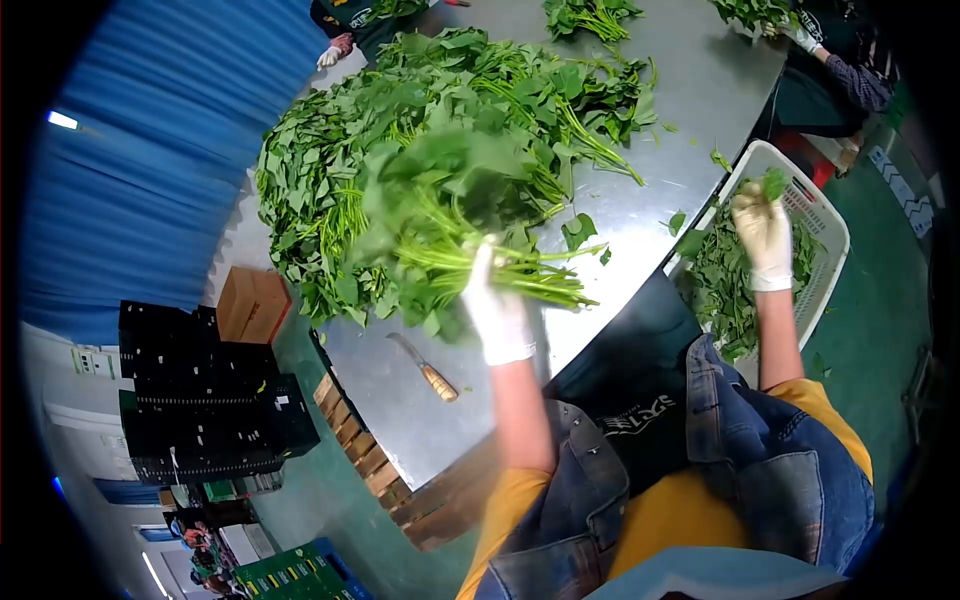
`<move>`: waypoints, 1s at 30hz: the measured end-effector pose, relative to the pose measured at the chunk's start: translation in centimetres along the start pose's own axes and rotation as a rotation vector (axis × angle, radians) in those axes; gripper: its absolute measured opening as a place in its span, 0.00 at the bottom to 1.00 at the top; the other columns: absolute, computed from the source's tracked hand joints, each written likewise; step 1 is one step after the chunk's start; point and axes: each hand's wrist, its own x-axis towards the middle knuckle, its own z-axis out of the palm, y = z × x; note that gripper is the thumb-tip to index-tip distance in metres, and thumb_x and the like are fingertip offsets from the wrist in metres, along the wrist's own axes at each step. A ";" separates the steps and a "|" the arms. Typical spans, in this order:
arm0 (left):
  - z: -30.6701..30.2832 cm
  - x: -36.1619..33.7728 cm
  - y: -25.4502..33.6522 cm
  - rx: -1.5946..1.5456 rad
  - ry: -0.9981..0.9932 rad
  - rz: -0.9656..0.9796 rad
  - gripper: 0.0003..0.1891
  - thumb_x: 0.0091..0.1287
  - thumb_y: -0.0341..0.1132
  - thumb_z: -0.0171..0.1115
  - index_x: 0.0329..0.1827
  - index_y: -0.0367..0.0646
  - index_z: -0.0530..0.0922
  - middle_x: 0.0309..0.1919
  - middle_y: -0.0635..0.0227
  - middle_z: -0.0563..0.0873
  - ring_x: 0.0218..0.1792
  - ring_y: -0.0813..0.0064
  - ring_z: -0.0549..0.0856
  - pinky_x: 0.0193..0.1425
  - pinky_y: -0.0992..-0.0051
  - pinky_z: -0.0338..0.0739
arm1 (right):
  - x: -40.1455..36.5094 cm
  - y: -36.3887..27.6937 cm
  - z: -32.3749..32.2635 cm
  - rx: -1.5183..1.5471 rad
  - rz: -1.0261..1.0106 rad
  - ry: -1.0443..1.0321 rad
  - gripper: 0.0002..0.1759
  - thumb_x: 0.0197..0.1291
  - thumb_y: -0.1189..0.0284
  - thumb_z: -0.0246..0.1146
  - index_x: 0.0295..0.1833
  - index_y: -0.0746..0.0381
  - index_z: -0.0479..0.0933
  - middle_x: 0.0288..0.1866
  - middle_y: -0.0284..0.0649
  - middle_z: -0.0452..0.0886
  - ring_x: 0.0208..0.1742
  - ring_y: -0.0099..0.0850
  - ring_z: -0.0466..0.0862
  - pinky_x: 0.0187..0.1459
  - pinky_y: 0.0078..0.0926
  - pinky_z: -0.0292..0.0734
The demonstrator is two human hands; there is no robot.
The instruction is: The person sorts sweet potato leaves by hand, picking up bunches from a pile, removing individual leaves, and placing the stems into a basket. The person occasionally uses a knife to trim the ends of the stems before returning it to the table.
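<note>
at a metal table [370,405] heaped with greens, you hold a bunch of leafy greens [440,245] in your white-gloved left hand [493,305], the fingers wrapped around the stems. the bunch is raised in front of the large pile of greens [320,180], its leaves toward the pile and its stem ends pointing right, across the bright bare metal; the leaves are blurred.

to your right, your gloved right hand [765,235] is over a white plastic basket [838,235], its fingers curled inward with a small green leaf [774,184] at the tips. whether the fingers pinch that leaf or only touch it, you cannot tell from this view. loose leaves [725,275] lie in the basket, which stands beside the table's edge.

a knife [438,383] with a curved blade and a wooden handle lies on the metal near you, just left of your left forearm and apart from both hands. you wear yellow sleeves, a denim garment [780,450] and a dark apron [650,365] with white lettering.

across the table, a co-worker's gloved hand [329,57] is near the far side of the pile, and at the upper right another person's gloved hand [803,38] is at a further bunch [750,12]. a blue curtain [180,160] hangs at the left, above black crates [200,410] and a cardboard box [252,305].
</note>
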 end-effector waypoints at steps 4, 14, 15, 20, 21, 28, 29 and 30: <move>-1.6 -0.2 -1.1 0.639 -0.166 0.248 0.11 0.63 0.27 0.62 0.48 0.39 0.76 0.40 0.69 0.81 0.40 0.80 0.77 0.48 0.76 0.71 | 1.0 -0.2 3.6 0.055 0.267 0.090 0.38 0.64 0.50 0.57 0.70 0.64 0.62 0.66 0.43 0.74 0.52 0.27 0.81 0.46 0.24 0.77; 4.6 -5.5 -3.8 0.419 -0.115 -0.021 0.11 0.60 0.25 0.68 0.43 0.38 0.78 0.31 0.69 0.82 0.29 0.81 0.80 0.32 0.81 0.74 | -1.1 11.2 8.2 -1.814 0.131 -0.434 0.09 0.57 0.68 0.64 0.36 0.63 0.84 0.26 0.36 0.82 0.26 0.24 0.81 0.32 0.23 0.75; 4.0 -5.5 -2.8 0.373 -0.113 0.004 0.11 0.61 0.27 0.68 0.44 0.38 0.77 0.32 0.68 0.81 0.29 0.79 0.81 0.32 0.79 0.75 | -1.2 9.6 7.8 -1.601 0.222 -0.121 0.12 0.62 0.68 0.61 0.42 0.64 0.82 0.31 0.36 0.83 0.31 0.22 0.81 0.33 0.21 0.75; 1.0 -5.7 0.6 0.236 0.072 0.091 0.12 0.62 0.25 0.63 0.48 0.38 0.74 0.31 0.65 0.81 0.27 0.74 0.81 0.34 0.74 0.79 | 3.8 5.8 1.1 -0.709 0.110 0.569 0.28 0.67 0.63 0.57 0.66 0.69 0.65 0.53 0.45 0.78 0.52 0.30 0.81 0.52 0.28 0.76; 0.5 -5.8 0.2 0.190 0.065 0.068 0.12 0.63 0.24 0.62 0.48 0.37 0.73 0.33 0.63 0.82 0.28 0.74 0.81 0.35 0.73 0.80 | 4.4 6.5 0.5 -0.887 0.235 0.530 0.29 0.66 0.64 0.58 0.67 0.68 0.64 0.53 0.45 0.79 0.49 0.30 0.82 0.46 0.24 0.77; -2.2 -5.6 -2.1 0.368 -0.056 0.119 0.11 0.63 0.22 0.61 0.48 0.35 0.73 0.34 0.61 0.83 0.30 0.75 0.81 0.37 0.74 0.80 | 10.9 14.2 -1.4 -2.541 -0.062 -0.193 0.22 0.52 0.65 0.68 0.51 0.64 0.78 0.46 0.49 0.81 0.43 0.46 0.83 0.46 0.41 0.77; -1.7 -5.8 -1.4 0.492 -0.067 0.188 0.12 0.63 0.22 0.61 0.48 0.35 0.73 0.34 0.61 0.83 0.30 0.76 0.81 0.37 0.74 0.80 | 11.6 14.2 -1.9 -2.537 -0.066 -0.185 0.22 0.52 0.65 0.68 0.51 0.64 0.78 0.46 0.49 0.81 0.43 0.46 0.83 0.46 0.41 0.77; -1.9 -5.8 -1.3 0.498 -0.074 0.191 0.12 0.63 0.22 0.61 0.48 0.35 0.73 0.34 0.61 0.83 0.30 0.76 0.81 0.37 0.74 0.80 | 12.2 14.2 -2.6 -2.569 0.064 -0.223 0.19 0.51 0.64 0.68 0.47 0.64 0.79 0.41 0.47 0.81 0.43 0.47 0.82 0.45 0.42 0.76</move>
